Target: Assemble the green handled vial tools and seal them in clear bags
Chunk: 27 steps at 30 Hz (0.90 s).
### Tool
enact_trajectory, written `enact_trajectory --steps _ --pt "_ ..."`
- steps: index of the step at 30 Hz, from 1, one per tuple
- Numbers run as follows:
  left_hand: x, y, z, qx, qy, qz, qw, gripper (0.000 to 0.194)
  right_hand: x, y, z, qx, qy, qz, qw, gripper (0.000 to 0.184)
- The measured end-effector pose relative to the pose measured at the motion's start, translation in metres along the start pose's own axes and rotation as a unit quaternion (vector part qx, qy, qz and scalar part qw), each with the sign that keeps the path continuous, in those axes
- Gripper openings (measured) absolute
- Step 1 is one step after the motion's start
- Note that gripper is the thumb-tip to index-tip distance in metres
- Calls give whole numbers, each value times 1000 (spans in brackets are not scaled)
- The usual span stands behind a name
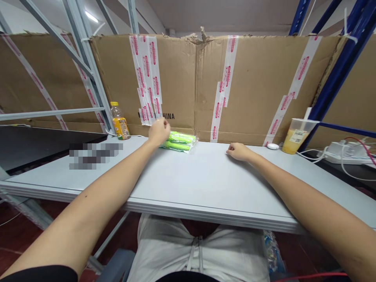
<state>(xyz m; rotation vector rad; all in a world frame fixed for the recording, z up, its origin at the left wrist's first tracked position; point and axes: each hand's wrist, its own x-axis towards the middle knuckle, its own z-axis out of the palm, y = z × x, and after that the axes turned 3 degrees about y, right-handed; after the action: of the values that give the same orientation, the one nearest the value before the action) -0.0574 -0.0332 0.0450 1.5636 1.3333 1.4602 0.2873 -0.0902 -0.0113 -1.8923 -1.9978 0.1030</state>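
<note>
A clear plastic packet point(180, 141) with bright lime-green, long objects inside lies at the back of the white table; their exact kind is hard to tell. My left hand point(159, 131) is at the packet's left end and covers part of it. Its fingers are curled closed, and what they hold, if anything, is hidden. To the right of the packet, apart from it, my right hand point(238, 151) rests on the tabletop with fingers loosely curled in. Nothing shows in it.
Taped cardboard point(176, 82) walls off the table's back. A yellow-capped drink bottle point(120, 123) stands back left. At the right are a cup of orange drink point(296, 137), a small white rounded object point(273, 146) and a power strip point(337, 152) with cables.
</note>
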Motion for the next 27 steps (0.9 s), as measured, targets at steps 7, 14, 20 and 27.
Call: enact_trajectory --steps 7,14,20,27 --pt "-67 7 79 337 -286 388 809 26 -2 -3 4 -86 -32 -36 995 27" --pt "-76 -7 98 357 -323 331 812 19 -11 -12 0 -140 -69 -73 985 35" --pt "-65 -6 88 316 -358 289 830 16 -17 -21 0 -168 -93 -80 978 38" --pt "-66 -1 81 311 -370 251 839 15 -22 -28 -1 -182 -108 -87 974 40"
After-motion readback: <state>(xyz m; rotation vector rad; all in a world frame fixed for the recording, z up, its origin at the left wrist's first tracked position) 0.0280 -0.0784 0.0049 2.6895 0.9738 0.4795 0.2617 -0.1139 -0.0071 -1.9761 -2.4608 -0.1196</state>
